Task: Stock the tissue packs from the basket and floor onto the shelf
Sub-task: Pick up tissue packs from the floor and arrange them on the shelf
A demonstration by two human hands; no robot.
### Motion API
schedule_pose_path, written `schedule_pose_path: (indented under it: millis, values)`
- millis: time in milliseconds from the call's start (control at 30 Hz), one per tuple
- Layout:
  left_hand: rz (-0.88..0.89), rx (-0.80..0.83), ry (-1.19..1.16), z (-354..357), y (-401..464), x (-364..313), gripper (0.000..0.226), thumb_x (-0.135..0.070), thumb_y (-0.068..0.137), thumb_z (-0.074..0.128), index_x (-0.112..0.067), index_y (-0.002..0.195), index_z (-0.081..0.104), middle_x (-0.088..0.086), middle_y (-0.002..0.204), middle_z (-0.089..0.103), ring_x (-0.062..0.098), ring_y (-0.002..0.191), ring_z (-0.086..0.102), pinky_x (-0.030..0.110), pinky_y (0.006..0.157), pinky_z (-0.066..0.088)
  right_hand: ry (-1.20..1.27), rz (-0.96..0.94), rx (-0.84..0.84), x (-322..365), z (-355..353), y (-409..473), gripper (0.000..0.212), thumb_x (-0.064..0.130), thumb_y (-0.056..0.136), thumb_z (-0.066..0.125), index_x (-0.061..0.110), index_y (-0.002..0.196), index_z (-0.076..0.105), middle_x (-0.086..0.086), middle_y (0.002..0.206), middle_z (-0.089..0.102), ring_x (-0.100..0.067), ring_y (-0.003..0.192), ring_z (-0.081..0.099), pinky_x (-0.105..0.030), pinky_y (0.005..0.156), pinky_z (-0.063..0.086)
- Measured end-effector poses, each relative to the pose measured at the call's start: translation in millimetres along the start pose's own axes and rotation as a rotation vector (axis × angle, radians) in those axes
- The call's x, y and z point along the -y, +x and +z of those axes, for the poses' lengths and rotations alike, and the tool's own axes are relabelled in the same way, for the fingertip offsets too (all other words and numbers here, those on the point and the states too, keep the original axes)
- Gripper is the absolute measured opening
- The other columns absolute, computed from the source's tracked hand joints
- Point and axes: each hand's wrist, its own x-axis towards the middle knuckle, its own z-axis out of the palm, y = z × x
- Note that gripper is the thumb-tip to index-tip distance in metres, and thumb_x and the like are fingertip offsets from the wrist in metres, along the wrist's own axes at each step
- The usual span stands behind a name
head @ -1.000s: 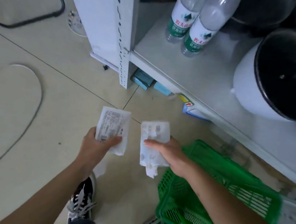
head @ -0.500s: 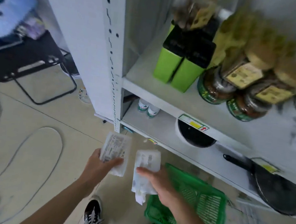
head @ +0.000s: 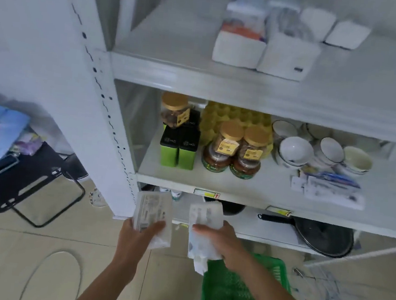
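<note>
From the head view, two tissue packs are in hand, one per hand. The left hand (head: pixel 137 237) has its fingers (head: pixel 158 225) curled shut around the left tissue pack (head: pixel 153 214), which stands upright with its printed label toward the camera, in front of the shelf unit's white upright post (head: pixel 111 126). The right hand (head: pixel 221 240) grips the right tissue pack (head: pixel 204 226), thumb pressed across its face, a loose flap of wrapper hanging below. Both packs are in the air, just below the front edge of the middle shelf (head: pixel 213 183).

On that middle shelf stand two green tins (head: pixel 178 151), five gold-lidded or green-banded jars (head: pixel 237 151) counting the one perched on the tins, and a cluster of white bowls (head: pixel 314 150), too overlapped to count surely. The upper shelf (head: pixel 199 76) carries white boxes (head: pixel 263 49) near its middle. The lowest shelf holds one dark frying pan (head: pixel 324 236).

One green basket (head: pixel 237 298) sits on the tiled floor (head: pixel 22 253) beneath the right forearm. A black folding stool (head: pixel 25 178) stands left of the unit.
</note>
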Motion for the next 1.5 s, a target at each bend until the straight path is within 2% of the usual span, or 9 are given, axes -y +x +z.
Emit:
schedule_pose_path:
  millis: [133, 200, 367, 533, 700, 900, 1133, 1300, 1500]
  values:
    - [0.042, 0.032, 0.004, 9.3, -21.1, -43.1, 0.063, -0.028, 0.071, 0.092, -0.011, 0.12, 0.057, 0.011, 0.108, 0.071, 0.028, 0.099, 0.069, 0.046, 0.088, 0.054, 0.119, -0.067, -0.015, 33.8, -28.6, -32.5, 0.036, 0.011, 0.078, 0.088, 0.0, 0.11, 0.076, -0.019, 0.098, 0.081, -0.039, 0.091, 0.079, -0.046, 0.074, 0.065]
    - [0.074, 0.047, 0.006, 19.5, -27.7, -62.3, 0.054, -0.023, 0.076, 0.089, -0.011, 0.118, 0.057, 0.011, 0.106, 0.07, 0.026, 0.095, 0.067, 0.043, 0.083, 0.053, 0.141, -0.11, 0.005, 49.5, -42.7, -48.7, 0.036, 0.013, 0.079, 0.088, 0.005, 0.112, 0.077, -0.012, 0.098, 0.082, -0.03, 0.089, 0.08, -0.037, 0.072, 0.064]
    - [0.156, 0.085, 0.026, 52.8, -46.7, -116.4, 0.035, -0.02, 0.078, 0.088, -0.015, 0.104, 0.064, 0.008, 0.097, 0.073, 0.029, 0.091, 0.068, 0.036, 0.07, 0.052, 0.186, -0.195, 0.038, 89.7, -82.2, -74.4, 0.036, 0.018, 0.081, 0.086, 0.016, 0.115, 0.075, -0.007, 0.104, 0.083, -0.026, 0.1, 0.078, -0.042, 0.089, 0.063]
    - [0.186, 0.162, -0.001, 81.9, -65.3, -167.3, 0.063, -0.033, 0.058, 0.095, -0.02, 0.111, 0.065, 0.008, 0.107, 0.077, 0.032, 0.098, 0.074, 0.053, 0.088, 0.062, 0.234, -0.296, 0.08, 135.2, -117.6, -98.2, 0.04, 0.019, 0.084, 0.084, 0.015, 0.123, 0.072, -0.008, 0.111, 0.081, -0.027, 0.102, 0.078, -0.039, 0.081, 0.065]
    - [0.263, 0.25, -0.051, 107.8, -101.6, -195.6, 0.068, -0.03, 0.057, 0.096, -0.022, 0.119, 0.068, 0.004, 0.109, 0.081, 0.03, 0.103, 0.076, 0.054, 0.098, 0.057, 0.197, -0.381, 0.094, 172.4, -159.3, -120.1, 0.062, 0.03, 0.067, 0.094, 0.015, 0.124, 0.073, -0.006, 0.111, 0.081, -0.026, 0.106, 0.077, -0.051, 0.101, 0.058]
    - [0.347, 0.297, -0.055, 141.3, -150.1, -221.4, 0.07, -0.03, 0.06, 0.094, -0.025, 0.125, 0.066, 0.001, 0.115, 0.08, 0.027, 0.109, 0.075, 0.054, 0.103, 0.053, 0.115, -0.448, 0.198, 193.1, -217.4, -152.2, 0.071, 0.035, 0.056, 0.094, 0.014, 0.121, 0.074, -0.01, 0.113, 0.08, -0.029, 0.107, 0.077, -0.048, 0.098, 0.059]
    - [0.476, 0.323, -0.094, 189.8, -184.6, -262.3, 0.071, -0.027, 0.06, 0.094, -0.022, 0.125, 0.068, -0.001, 0.116, 0.08, 0.021, 0.107, 0.075, 0.037, 0.091, 0.055, 0.123, -0.568, 0.182, 230.1, -273.2, -179.7, 0.057, 0.03, 0.065, 0.084, 0.016, 0.119, 0.075, -0.006, 0.109, 0.082, -0.026, 0.102, 0.078, -0.039, 0.082, 0.062]
    - [0.506, 0.341, -0.074, 219.3, -174.8, -292.3, 0.063, -0.029, 0.069, 0.09, -0.024, 0.127, 0.066, -0.003, 0.119, 0.078, 0.018, 0.111, 0.074, 0.045, 0.103, 0.054, 0.172, -0.663, 0.122, 259.9, -296.3, -180.2, 0.049, 0.028, 0.068, 0.081, 0.02, 0.116, 0.075, -0.003, 0.107, 0.083, -0.02, 0.097, 0.08, -0.032, 0.076, 0.065]
    - [0.72, 0.098, 0.194, 263.6, -163.7, -323.1, 0.049, -0.035, 0.074, 0.09, -0.032, 0.113, 0.06, -0.015, 0.105, 0.072, 0.002, 0.094, 0.069, 0.02, 0.075, 0.059, 0.203, -0.682, -0.026, 289.9, -316.9, -157.2, 0.055, 0.032, 0.068, 0.086, 0.018, 0.121, 0.075, -0.003, 0.111, 0.082, -0.023, 0.107, 0.077, -0.045, 0.102, 0.057]
